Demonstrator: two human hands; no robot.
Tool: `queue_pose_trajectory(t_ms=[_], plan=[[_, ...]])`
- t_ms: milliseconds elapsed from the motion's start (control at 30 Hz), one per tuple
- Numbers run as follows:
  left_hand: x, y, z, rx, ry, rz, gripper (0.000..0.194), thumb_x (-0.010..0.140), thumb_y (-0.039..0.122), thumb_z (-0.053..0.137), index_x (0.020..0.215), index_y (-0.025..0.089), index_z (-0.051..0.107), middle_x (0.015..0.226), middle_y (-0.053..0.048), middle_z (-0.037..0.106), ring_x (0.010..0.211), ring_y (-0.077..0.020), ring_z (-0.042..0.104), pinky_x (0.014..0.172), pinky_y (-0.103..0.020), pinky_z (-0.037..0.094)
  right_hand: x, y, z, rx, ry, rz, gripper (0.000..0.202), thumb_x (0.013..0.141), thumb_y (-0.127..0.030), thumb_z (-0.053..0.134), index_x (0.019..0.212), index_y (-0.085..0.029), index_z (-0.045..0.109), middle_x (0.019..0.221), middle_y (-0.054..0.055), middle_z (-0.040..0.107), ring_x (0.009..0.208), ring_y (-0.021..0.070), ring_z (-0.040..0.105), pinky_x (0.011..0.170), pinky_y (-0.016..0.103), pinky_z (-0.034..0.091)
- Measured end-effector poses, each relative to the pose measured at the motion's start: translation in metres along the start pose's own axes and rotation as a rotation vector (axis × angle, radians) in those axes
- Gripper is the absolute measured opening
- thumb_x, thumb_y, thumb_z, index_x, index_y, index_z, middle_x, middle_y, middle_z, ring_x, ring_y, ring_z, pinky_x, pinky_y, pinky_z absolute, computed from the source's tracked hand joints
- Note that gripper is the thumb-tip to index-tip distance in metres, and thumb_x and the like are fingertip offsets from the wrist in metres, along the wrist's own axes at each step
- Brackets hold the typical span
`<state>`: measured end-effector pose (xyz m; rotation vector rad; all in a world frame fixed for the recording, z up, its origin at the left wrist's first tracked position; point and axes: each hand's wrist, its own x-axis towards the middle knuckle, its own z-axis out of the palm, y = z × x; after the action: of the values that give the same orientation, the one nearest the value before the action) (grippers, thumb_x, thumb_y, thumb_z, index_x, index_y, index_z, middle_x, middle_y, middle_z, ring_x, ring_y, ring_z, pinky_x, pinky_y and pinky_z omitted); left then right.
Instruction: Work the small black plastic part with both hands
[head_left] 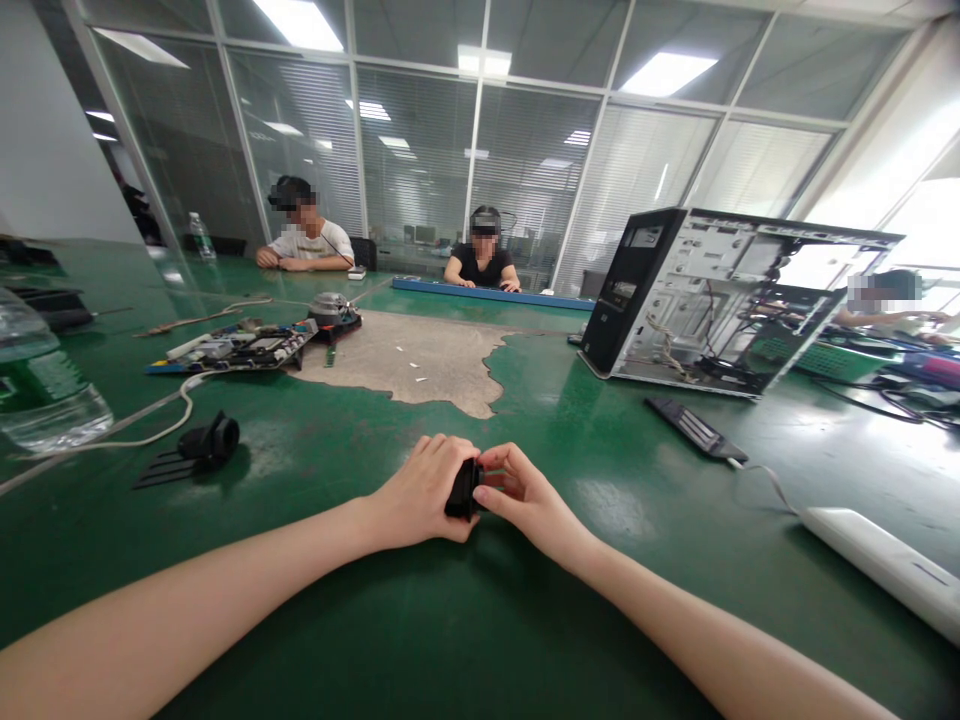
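Observation:
Between my two hands, low over the green table (360, 610), is a small black plastic part (460, 490) with a wider rim on its right side. My left hand (424, 490) is wrapped round its left side, thumb below and fingers over the top. From the right, the fingertips of my right hand (529, 500) close on the rim. The fingers cover much of the part, so its exact kind does not show. To the left lies another black plastic piece (210, 440) with a round opening and long flat prongs.
An open computer case (697, 300) stands at the right. Nearer are a black strip-shaped device (694, 430) and a cabled white power strip (885, 560). At left are a circuit board (240, 345), a cooling fan (332, 312) and a water bottle (45, 390). Several people sit across the table.

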<state>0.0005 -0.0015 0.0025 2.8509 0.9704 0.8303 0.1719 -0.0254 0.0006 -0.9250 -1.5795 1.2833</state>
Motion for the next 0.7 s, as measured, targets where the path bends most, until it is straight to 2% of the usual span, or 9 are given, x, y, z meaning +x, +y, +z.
queue_pose_trajectory(t_ms=[200,367,567,700], plan=[[-0.0003,-0.0008,-0.0005,-0.007,-0.002,0.008,0.051,0.062,0.030,0.059,0.106,0.016,0.037,0.103,-0.008,0.049,0.090,-0.0246,0.045,0.078,-0.037,0.034,-0.0002,-0.0013,-0.0034,-0.036,-0.027,0.051,0.031,0.069,-0.033,0.065,0.090,-0.020,0.047,0.090,0.002,0.055,0.087,0.0160,0.056,0.078,0.034,0.046],[-0.0002,-0.0016,0.0006,-0.005,-0.001,0.010,0.051,0.060,0.029,0.059,0.104,0.016,0.037,0.101,-0.008,0.049,0.088,-0.0244,0.046,0.077,-0.037,0.034,-0.0039,-0.0030,-0.0026,0.022,-0.085,-0.005,0.035,0.064,-0.026,0.070,0.088,-0.022,0.045,0.089,-0.001,0.054,0.086,0.0143,0.056,0.079,0.032,0.046],[0.0000,-0.0001,0.0001,-0.005,0.012,-0.004,0.050,0.060,0.028,0.058,0.105,0.017,0.037,0.101,-0.008,0.050,0.088,-0.0245,0.046,0.077,-0.037,0.035,-0.0006,-0.0013,-0.0004,0.038,-0.016,-0.008,0.025,0.070,-0.035,0.063,0.082,-0.020,0.047,0.082,-0.001,0.054,0.081,0.0144,0.056,0.071,0.029,0.046],[0.0000,-0.0002,-0.0003,-0.012,0.007,0.002,0.049,0.061,0.028,0.058,0.104,0.016,0.038,0.101,-0.008,0.050,0.088,-0.0246,0.046,0.077,-0.037,0.035,0.0023,-0.0002,-0.0015,-0.006,0.014,0.029,0.028,0.069,-0.036,0.064,0.086,-0.020,0.048,0.088,0.001,0.056,0.083,0.0154,0.056,0.074,0.031,0.046]])
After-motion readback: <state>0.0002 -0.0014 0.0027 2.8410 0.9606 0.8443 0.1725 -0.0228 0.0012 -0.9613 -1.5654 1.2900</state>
